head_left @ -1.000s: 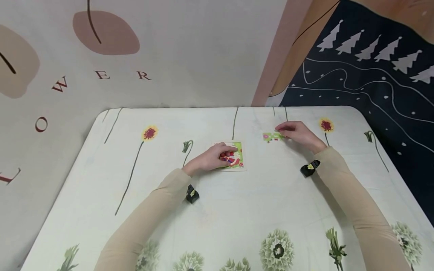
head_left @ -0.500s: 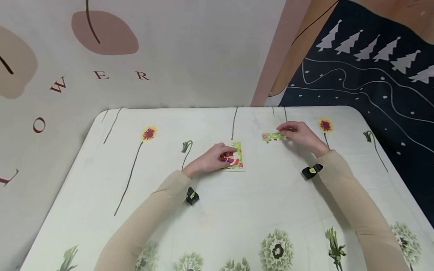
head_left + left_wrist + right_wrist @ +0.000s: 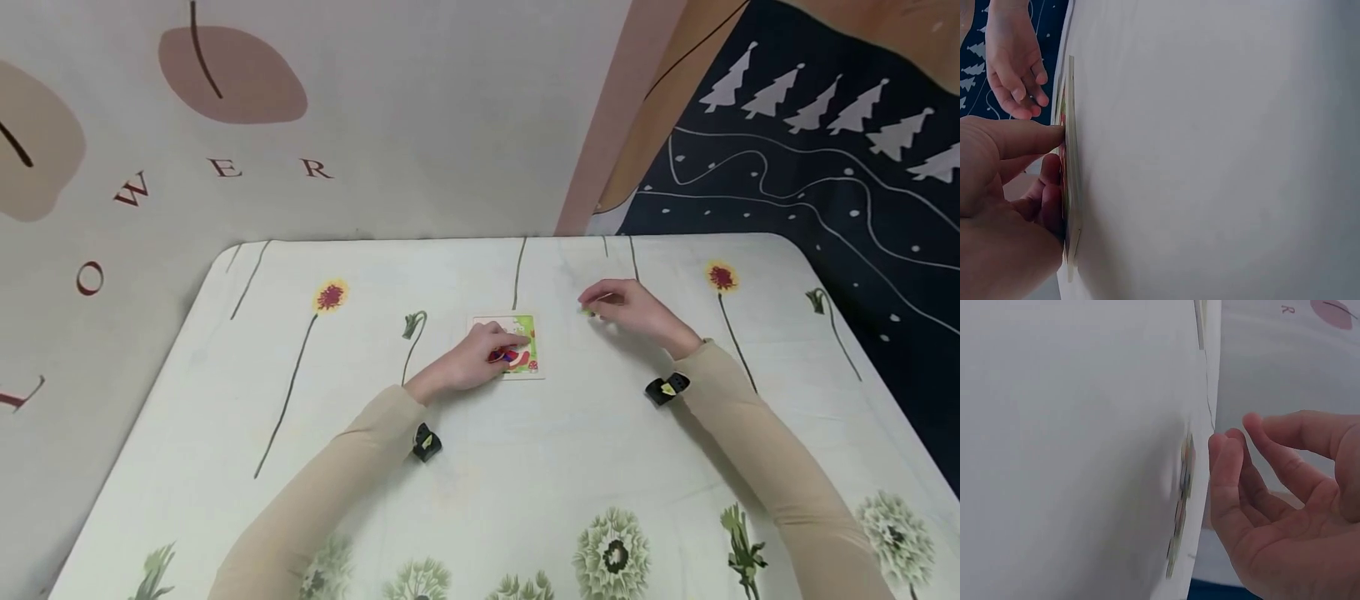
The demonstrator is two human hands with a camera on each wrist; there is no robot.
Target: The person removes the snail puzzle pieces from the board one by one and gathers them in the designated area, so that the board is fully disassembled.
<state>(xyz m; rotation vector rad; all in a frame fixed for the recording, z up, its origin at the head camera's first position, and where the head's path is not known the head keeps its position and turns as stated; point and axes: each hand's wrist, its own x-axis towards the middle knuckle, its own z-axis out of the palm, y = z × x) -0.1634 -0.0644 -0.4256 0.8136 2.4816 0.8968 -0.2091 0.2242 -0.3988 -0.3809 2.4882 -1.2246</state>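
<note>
A square puzzle board with a bright picture and pale border lies mid-table. My left hand rests on its picture from the left side. In the left wrist view, fingertips press on the face of the board, seen nearly edge-on. My right hand hovers to the right of the board with fingers loosely bent and nothing visible between them. Beneath it lie green puzzle pieces, mostly hidden from the head view by the hand. The right wrist view shows those pieces edge-on, on the table just below the fingertips.
A white cloth with printed flowers covers the table. Behind it stands a pale printed wall hanging, with a dark tree-patterned one at the right. Small black wrist cameras sit under both sleeves.
My right hand has shifted left and a little toward me, now covering the green pieces that showed beside it. My left hand has slid slightly down the board, exposing more of its upper edge.
</note>
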